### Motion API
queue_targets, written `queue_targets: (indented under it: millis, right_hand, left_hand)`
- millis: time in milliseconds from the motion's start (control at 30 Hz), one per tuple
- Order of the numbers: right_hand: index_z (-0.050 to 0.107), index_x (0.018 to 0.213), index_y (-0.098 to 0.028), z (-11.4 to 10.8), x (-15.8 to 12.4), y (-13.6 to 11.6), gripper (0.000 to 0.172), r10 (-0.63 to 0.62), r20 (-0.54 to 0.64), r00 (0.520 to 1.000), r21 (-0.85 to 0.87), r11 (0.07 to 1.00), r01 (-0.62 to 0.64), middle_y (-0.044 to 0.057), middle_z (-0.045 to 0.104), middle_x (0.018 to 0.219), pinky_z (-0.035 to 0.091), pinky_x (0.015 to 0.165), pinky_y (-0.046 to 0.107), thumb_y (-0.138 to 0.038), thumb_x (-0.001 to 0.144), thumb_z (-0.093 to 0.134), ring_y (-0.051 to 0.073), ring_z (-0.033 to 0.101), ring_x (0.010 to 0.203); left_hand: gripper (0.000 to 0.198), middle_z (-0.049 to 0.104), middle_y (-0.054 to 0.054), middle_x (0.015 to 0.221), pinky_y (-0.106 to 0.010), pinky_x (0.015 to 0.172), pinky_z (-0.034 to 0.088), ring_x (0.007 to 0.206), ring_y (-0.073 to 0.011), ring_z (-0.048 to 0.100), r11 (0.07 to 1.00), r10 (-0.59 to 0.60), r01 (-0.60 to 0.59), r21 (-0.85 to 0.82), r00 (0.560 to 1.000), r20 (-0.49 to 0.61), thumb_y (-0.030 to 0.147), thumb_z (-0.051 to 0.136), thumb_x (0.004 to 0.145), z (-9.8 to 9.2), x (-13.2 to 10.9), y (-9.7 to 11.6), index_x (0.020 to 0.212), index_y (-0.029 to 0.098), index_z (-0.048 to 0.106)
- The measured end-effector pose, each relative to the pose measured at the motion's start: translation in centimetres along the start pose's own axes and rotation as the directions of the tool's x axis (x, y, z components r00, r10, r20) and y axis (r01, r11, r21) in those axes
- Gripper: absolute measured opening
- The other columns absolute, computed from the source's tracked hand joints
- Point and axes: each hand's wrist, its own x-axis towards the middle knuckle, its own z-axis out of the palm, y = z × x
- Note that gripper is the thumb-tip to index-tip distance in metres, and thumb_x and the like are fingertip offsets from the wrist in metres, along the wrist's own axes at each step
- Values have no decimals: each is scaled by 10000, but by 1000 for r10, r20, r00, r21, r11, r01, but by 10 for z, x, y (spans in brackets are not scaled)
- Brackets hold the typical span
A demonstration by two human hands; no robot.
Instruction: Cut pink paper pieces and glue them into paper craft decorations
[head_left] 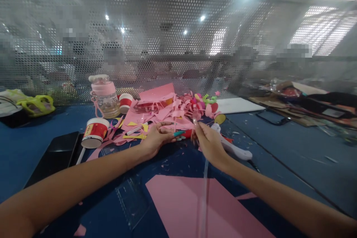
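Note:
My left hand (156, 142), with a long teal thumbnail, pinches the lower end of a narrow upright pink paper strip (174, 113). To its right, my right hand (209, 141) is closed, thumb and fingertips together; what they hold is blurred. A long translucent stick (205, 197) runs down from below that hand over a pink paper sheet (181, 204); whether the hand holds it is unclear. Behind both hands rises a heap of pink paper scraps (156, 113). Beside my right wrist lies a white glue gun (237, 150).
On the left are a black phone-like slab (57, 154), a red-and-white paper cup (95, 132), a second cup (125, 103) and a pink-lidded bottle (104, 96). A clear plastic piece (132, 200) lies in front. Glasses (275, 119) rest at right. Perforated metal screen (167, 44) stands behind.

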Motion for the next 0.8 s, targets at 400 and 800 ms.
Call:
queue_targets:
  millis: [400,800]
  right_hand:
    - [443,610,-198,37,26,9,382,-46,-77,996,175,983,59,-20,458,564,349,531,253,-489,848,375,128,424,533]
    - [483,572,-185,37,25,12,358,-62,-1,998,274,960,60,-32,433,534,335,513,242,-457,805,462,117,402,522]
  left_hand:
    - [666,632,43,550,-213,480,492,455,-101,581,996,87,-88,-3,987,-137,226,838,407,-1,3,0,956,136,472]
    - [705,623,52,511,-202,486,463,431,-101,564,975,157,-137,175,982,-105,256,829,417,2,-1,-3,960,157,391]
